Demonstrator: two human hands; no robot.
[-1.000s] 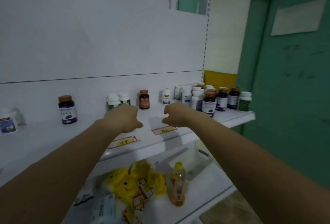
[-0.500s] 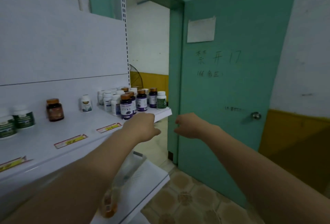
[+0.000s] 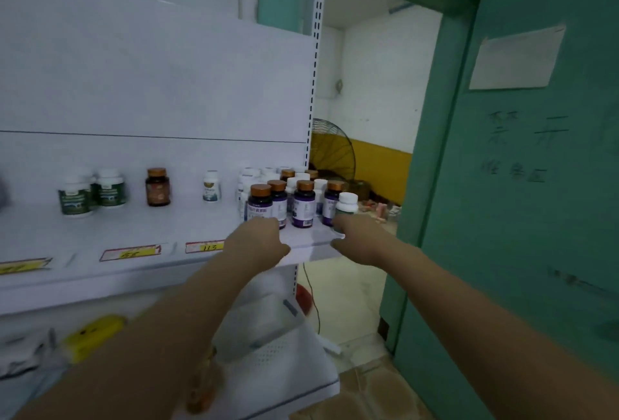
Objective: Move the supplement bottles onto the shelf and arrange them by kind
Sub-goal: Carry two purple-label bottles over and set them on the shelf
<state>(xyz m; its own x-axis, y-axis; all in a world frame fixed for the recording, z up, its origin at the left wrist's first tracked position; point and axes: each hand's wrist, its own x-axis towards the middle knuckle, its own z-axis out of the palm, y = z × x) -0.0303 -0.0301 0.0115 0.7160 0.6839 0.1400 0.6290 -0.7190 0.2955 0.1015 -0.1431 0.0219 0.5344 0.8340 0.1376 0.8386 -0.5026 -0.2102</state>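
A white shelf carries supplement bottles. At its right end stands a tight cluster: dark bottles with purple labels and copper caps, white bottles behind them, and a green-label bottle with a white cap at the corner. Further left stand a small white bottle, a brown bottle and two green-label bottles. My left hand is curled right in front of the nearest purple-label bottle, hiding its base. My right hand is curled at the shelf corner, just under the green-label bottle. Neither hand visibly holds anything.
Yellow price tags line the shelf's front edge. The lower shelf holds a clear plastic box and yellow packs. A green door stands open on the right, with a fan in the doorway beyond.
The view swung right and then settled on the shelf's right end. Both hands moved from mid-shelf to the bottle cluster at the corner.
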